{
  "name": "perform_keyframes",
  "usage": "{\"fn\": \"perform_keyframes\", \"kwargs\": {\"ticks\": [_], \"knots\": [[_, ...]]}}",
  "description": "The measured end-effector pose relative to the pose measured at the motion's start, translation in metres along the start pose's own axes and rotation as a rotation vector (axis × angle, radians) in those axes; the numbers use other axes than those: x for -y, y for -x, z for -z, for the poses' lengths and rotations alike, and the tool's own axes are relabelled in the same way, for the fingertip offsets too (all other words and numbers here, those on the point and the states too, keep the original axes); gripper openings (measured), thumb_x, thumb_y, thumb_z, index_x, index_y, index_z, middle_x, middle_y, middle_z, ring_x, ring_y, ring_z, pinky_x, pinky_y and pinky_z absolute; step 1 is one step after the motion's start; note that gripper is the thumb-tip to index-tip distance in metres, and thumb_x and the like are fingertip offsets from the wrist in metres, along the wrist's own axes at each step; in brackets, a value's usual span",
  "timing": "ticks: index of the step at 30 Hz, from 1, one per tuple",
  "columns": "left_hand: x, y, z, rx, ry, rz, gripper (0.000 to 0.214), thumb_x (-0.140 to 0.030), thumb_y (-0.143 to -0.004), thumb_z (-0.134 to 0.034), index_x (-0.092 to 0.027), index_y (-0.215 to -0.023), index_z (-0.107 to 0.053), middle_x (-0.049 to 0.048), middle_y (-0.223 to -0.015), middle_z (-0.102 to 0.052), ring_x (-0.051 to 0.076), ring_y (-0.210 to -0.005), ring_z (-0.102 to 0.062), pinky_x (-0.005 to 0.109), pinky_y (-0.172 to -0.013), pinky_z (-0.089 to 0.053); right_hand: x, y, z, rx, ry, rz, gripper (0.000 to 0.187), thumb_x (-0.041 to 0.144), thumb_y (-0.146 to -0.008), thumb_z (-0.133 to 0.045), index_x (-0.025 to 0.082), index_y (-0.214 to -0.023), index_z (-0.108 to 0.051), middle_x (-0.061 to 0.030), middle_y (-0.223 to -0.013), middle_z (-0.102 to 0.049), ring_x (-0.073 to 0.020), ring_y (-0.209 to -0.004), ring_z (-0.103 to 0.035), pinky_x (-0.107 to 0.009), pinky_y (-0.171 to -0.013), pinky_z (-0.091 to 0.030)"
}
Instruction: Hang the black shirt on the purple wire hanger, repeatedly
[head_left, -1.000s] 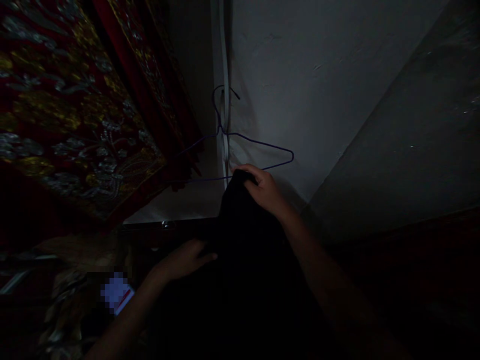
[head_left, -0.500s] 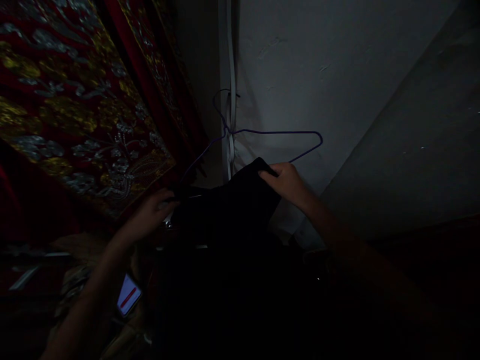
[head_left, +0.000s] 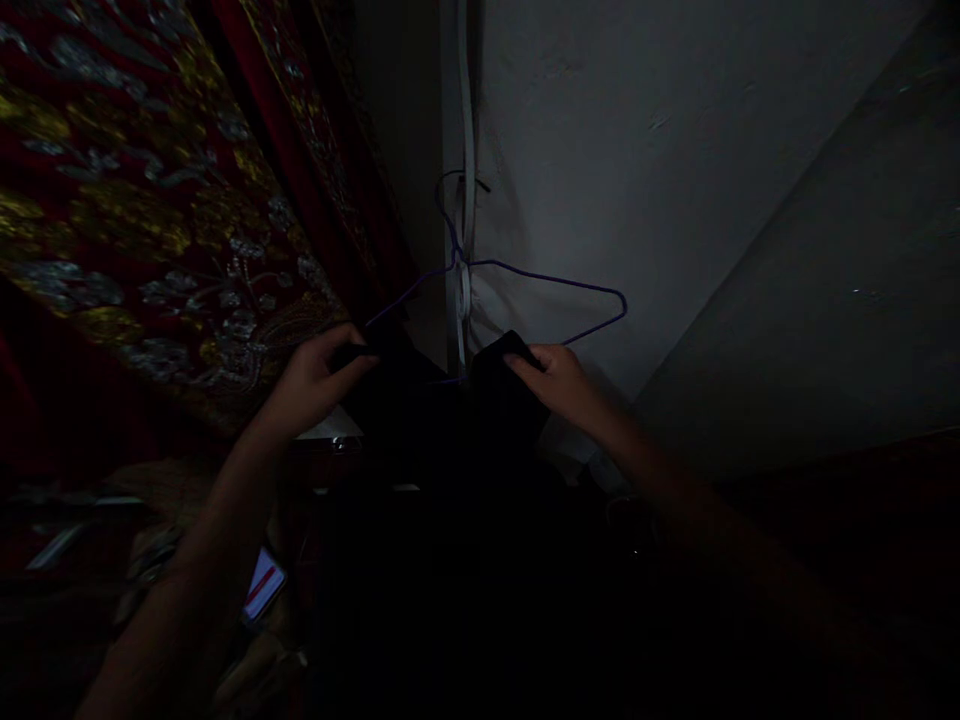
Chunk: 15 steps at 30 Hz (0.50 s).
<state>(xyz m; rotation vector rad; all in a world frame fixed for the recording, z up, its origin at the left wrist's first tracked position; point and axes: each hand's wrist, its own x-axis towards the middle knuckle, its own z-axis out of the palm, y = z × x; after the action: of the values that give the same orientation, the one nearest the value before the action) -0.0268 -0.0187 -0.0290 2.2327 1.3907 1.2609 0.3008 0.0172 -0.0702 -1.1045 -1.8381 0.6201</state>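
Observation:
A black garment [head_left: 450, 430] hangs over the lower part of a purple wire hanger [head_left: 540, 276]; its kind and lower outline vanish in the dark. My left hand [head_left: 319, 380] pinches the garment's upper left edge between thumb and fingers. On the other side, my right hand [head_left: 551, 378] grips a folded top corner of the cloth, just below the hanger's right arm. The hanger's hook is caught at a pale vertical cable [head_left: 466, 110] against the wall. Its right end sticks out bare beyond the cloth.
Red fabric with gold and silver embroidery [head_left: 135, 210] hangs at the left. A lit phone [head_left: 264, 585] lies low at the left beside my forearm, among dim items. A grey wall [head_left: 600, 130] rises behind the hanger.
My left hand has moved up and slightly right, raising the garment's left side. My right hand has shifted a little down and left, and the hanger's right arm has tilted down.

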Motion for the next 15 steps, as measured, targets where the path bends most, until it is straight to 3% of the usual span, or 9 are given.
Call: {"fn": "perform_keyframes", "kwargs": {"ticks": [3,5,7,9,11,13,15], "knots": [[-0.012,-0.014,-0.001,-0.111,-0.106,-0.115,0.031,-0.033,-0.089,-0.061,-0.019,-0.117,-0.062,0.006,-0.113,-0.067,0.023,-0.105,-0.062,0.034,-0.096,-0.048,-0.002,0.004,0.0,0.005,0.013,0.098,0.033,0.045,-0.091,-0.053,0.019,-0.075,-0.064,-0.0018,-0.068,-0.063,-0.0165,-0.064,-0.058,-0.029,-0.061,-0.046],[-0.015,-0.021,-0.001,-0.092,-0.147,-0.116,0.038,-0.031,-0.092,-0.056,-0.02,-0.128,-0.061,0.0065,-0.121,-0.068,0.024,-0.11,-0.063,0.035,-0.1,-0.047,-0.009,0.004,0.009,-0.142,0.045,0.167,0.026,0.038,-0.091,-0.054,0.019,-0.099,-0.07,-0.0067,-0.09,-0.072,-0.0223,-0.084,-0.067,-0.035,-0.076,-0.053],[-0.016,-0.023,0.0,-0.037,-0.156,-0.079,0.036,-0.032,-0.095,-0.051,-0.021,-0.126,-0.064,0.0054,-0.119,-0.072,0.024,-0.108,-0.066,0.035,-0.099,-0.049,-0.022,-0.002,0.023,-0.343,0.022,0.174,0.041,0.034,-0.089,-0.058,0.021,-0.128,-0.063,-0.0096,-0.106,-0.073,-0.0258,-0.097,-0.069,-0.041,-0.084,-0.055],[-0.017,-0.024,0.001,0.002,-0.149,-0.044,0.033,-0.035,-0.096,-0.051,-0.022,-0.121,-0.068,0.0039,-0.114,-0.075,0.024,-0.103,-0.068,0.033,-0.095,-0.051,-0.039,-0.014,0.039,-0.478,-0.066,0.111,0.062,0.032,-0.085,-0.064,0.021,-0.144,-0.051,-0.0097,-0.103,-0.074,-0.0271,-0.093,-0.071,-0.043,-0.08,-0.057],[-0.019,-0.023,0.002,0.01,-0.154,-0.026,0.031,-0.037,-0.095,-0.054,-0.023,-0.118,-0.07,0.0022,-0.109,-0.076,0.023,-0.096,-0.069,0.031,-0.089,-0.053,-0.054,-0.028,0.055,-0.499,-0.17,0.025,0.063,0.032,-0.079,-0.07,0.019,-0.14,-0.056,-0.0078,-0.09,-0.075,-0.0263,-0.082,-0.072,-0.041,-0.073,-0.058],[-0.02,-0.023,0.004,-0.032,-0.168,-0.026,0.028,-0.039,-0.093,-0.059,-0.024,-0.113,-0.073,0.0013,-0.103,-0.077,0.023,-0.091,-0.07,0.032,-0.086,-0.053,-0.062,-0.038,0.069,-0.452,-0.24,-0.054,0.044,0.034,-0.075,-0.073,0.018,-0.116,-0.071,-0.0065,-0.082,-0.075,-0.0243,-0.074,-0.071,-0.038,-0.067,-0.057],[-0.019,-0.024,0.007,-0.126,-0.188,-0.042,0.026,-0.042,-0.091,-0.065,-0.024,-0.106,-0.075,0.0014,-0.102,-0.077,0.023,-0.092,-0.07,0.034,-0.087,-0.054,-0.061,-0.039,0.083,-0.344,-0.259,-0.127,0.025,0.036,-0.072,-0.076,0.018,-0.09,-0.076,-0.0056,-0.075,-0.075,-0.0222,-0.068,-0.069,-0.034,-0.062,-0.055]]}}
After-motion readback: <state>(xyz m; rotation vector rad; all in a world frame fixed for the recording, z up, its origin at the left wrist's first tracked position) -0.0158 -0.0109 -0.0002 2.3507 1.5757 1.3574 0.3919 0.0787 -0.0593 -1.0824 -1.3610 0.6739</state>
